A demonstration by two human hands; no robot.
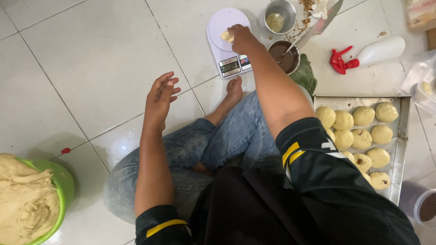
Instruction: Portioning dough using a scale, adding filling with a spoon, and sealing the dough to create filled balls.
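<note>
head view: right hand (242, 37), roundish dough lump (226, 36) on scale (227, 34)

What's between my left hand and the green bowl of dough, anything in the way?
Nothing visible. The left hand hangs open above bare floor tiles, and only tile lies between it and the green bowl of dough.

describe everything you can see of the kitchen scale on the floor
The kitchen scale is a small flat white plastic unit lying level on the pale tiled floor, just beyond the person's bare foot. It has a round weighing platform at the far end and a narrower near end with a lit display and two small buttons. The right hand rests over the platform, holding a piece of dough on it. A metal bowl of brown filling sits close beside it.
</note>
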